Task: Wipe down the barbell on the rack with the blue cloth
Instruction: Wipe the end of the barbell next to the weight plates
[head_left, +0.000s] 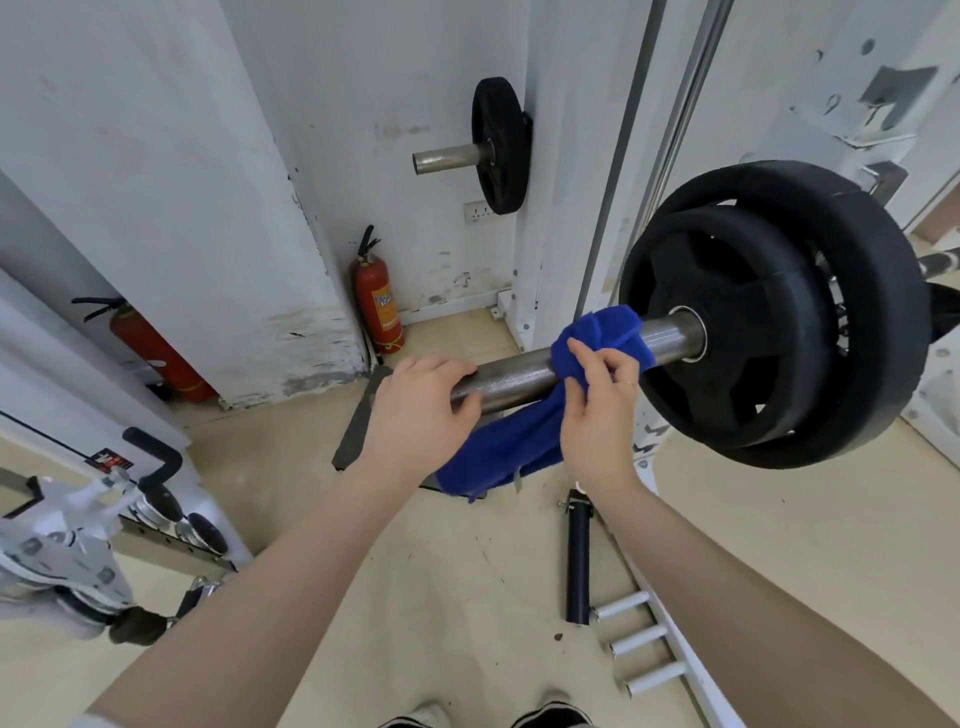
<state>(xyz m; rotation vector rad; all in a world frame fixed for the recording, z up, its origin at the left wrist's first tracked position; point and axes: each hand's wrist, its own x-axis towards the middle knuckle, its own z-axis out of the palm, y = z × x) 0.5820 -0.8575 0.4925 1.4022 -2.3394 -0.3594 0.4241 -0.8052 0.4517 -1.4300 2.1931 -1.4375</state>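
Observation:
The barbell's steel sleeve (511, 375) juts toward me from two black weight plates (774, 312) on the white rack. A blue cloth (597, 338) is draped over the sleeve, and its tail hangs below the bar. My left hand (415, 415) grips the free end of the sleeve, fingers curled over the top. Just right of it, my right hand (597, 410) pinches the blue cloth against the sleeve, close to the plates.
A second sleeve with a black plate (498, 145) sticks out of the white upright behind. Two red fire extinguishers (379, 301) stand by the wall. A black tube (578, 556) and white storage pegs (639, 644) lie low at right. Dumbbells (156, 514) sit at left.

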